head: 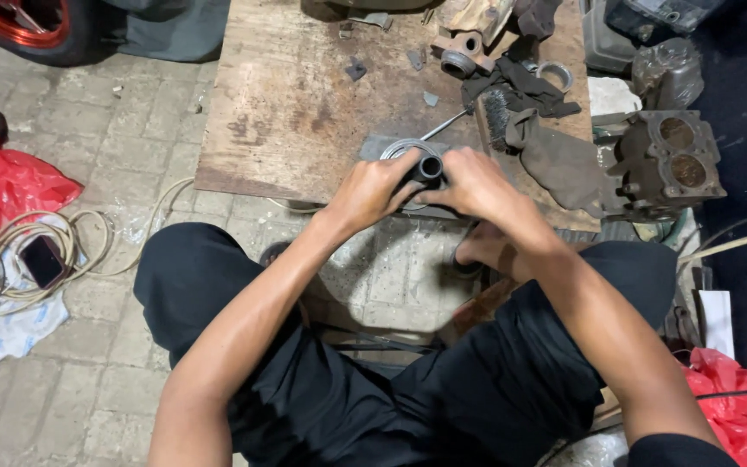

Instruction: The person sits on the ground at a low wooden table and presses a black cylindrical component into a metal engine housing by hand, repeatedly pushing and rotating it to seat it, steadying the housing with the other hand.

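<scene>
1. Head view: a stained wooden board [304, 95] lies on a paved floor [97, 173].
2. The left hand [372, 192] and right hand [477, 183] pinch a dark metal tube [430, 168] over the board's near edge.
3. It looks rigid, heavy, perhaps greasy; best gripped around its wall.

A dark, matt metal tube [430, 167] is sitting between both hands. At twelve o'clock the wooden board [304, 95] is looking rough, stained. At two o'clock, greasy cloth rags [555, 156] and dull cast-metal block [667, 160]. At nine o'clock, glossy red plastic bag [10, 186].
</scene>
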